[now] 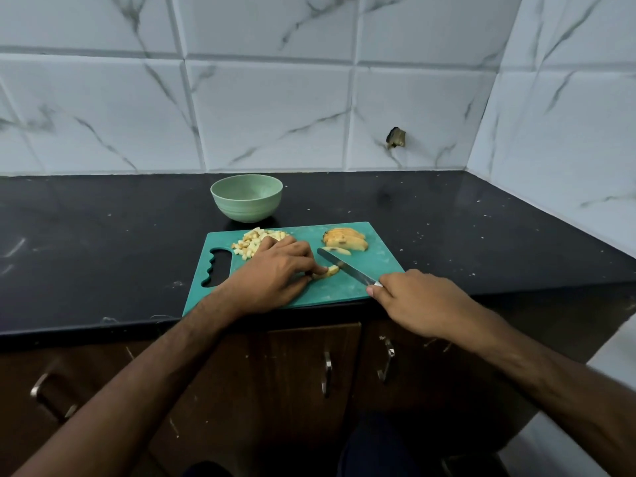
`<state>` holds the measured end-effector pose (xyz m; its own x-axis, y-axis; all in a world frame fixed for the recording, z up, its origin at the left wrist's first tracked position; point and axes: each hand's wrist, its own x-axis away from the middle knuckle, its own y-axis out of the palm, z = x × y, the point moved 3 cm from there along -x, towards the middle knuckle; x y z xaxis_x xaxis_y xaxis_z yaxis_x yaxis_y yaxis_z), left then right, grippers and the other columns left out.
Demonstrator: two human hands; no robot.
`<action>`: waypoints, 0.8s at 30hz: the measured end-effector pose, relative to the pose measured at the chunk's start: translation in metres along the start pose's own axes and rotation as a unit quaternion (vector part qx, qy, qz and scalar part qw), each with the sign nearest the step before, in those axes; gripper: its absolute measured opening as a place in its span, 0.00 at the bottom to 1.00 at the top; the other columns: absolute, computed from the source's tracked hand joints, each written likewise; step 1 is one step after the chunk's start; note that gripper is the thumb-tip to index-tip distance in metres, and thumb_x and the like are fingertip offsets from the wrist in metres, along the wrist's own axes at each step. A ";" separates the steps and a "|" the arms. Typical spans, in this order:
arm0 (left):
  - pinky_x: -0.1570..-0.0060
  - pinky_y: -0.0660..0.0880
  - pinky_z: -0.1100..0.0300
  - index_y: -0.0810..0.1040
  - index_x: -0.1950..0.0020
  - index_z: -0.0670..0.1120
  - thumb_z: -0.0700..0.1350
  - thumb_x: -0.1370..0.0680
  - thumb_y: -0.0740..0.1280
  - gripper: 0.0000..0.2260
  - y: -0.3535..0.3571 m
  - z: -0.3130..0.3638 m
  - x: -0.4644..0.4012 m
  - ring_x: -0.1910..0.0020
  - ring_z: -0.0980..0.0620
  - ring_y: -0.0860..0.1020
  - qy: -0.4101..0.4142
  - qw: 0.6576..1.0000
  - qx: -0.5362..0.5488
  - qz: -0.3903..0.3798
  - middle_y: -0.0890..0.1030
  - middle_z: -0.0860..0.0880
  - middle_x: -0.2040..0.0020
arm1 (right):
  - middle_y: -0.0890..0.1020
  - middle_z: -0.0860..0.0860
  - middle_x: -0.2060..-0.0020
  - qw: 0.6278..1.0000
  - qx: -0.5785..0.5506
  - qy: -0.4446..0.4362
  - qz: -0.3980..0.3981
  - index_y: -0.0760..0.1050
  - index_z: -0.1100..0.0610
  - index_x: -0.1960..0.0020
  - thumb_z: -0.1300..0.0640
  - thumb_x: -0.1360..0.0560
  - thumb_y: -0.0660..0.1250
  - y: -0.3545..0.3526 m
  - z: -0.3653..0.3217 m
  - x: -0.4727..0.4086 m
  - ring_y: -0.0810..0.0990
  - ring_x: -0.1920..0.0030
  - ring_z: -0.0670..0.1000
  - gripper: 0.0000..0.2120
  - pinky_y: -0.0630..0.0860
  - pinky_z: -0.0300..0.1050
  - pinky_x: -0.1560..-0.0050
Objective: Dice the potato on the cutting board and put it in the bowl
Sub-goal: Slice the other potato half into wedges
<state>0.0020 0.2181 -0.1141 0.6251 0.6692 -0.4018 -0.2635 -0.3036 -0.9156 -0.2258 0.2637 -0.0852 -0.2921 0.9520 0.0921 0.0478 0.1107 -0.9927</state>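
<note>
A teal cutting board [344, 287] lies at the counter's front edge. My left hand [275, 273] pins a potato strip [327, 271] to the board with curled fingertips. My right hand [416, 297] grips the handle of a knife [347, 266], whose blade rests across the strip's right end. A pile of diced potato [253, 244] sits at the board's far left, partly behind my left hand. Several potato slices [346, 239] lie stacked at the far right. A pale green bowl [246, 203] stands empty just beyond the board.
The black counter [103, 242] runs along a marble-tiled wall [275, 98] and meets a side wall at the right. Brown cabinet doors with metal handles [327, 373] are below the counter edge.
</note>
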 end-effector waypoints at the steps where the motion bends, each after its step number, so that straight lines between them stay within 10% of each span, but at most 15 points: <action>1: 0.52 0.60 0.56 0.81 0.37 0.55 0.57 0.20 0.53 0.21 0.000 0.001 0.000 0.48 0.57 0.70 -0.001 1.000 -0.004 0.002 0.74 0.57 0.50 | 0.76 0.48 0.61 1.000 -0.002 0.001 0.005 0.66 0.48 0.59 0.41 0.14 0.49 -0.004 0.001 0.000 0.75 0.62 0.45 0.19 0.68 0.43 0.66; 24: 0.50 0.69 0.56 0.83 0.41 0.53 0.56 0.20 0.60 0.16 -0.004 0.001 0.004 0.49 0.55 0.74 -0.011 1.000 0.017 0.020 0.78 0.54 0.50 | 0.75 0.46 0.61 1.000 0.001 -0.008 0.013 0.68 0.47 0.57 0.39 0.15 0.49 -0.001 -0.007 0.017 0.76 0.62 0.46 0.19 0.71 0.46 0.62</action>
<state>0.0048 0.2227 -0.1116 0.5971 0.6722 -0.4378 -0.3124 -0.3078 -0.8987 -0.2238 0.2820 -0.0819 -0.3054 0.9501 0.0642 0.0538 0.0846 -0.9950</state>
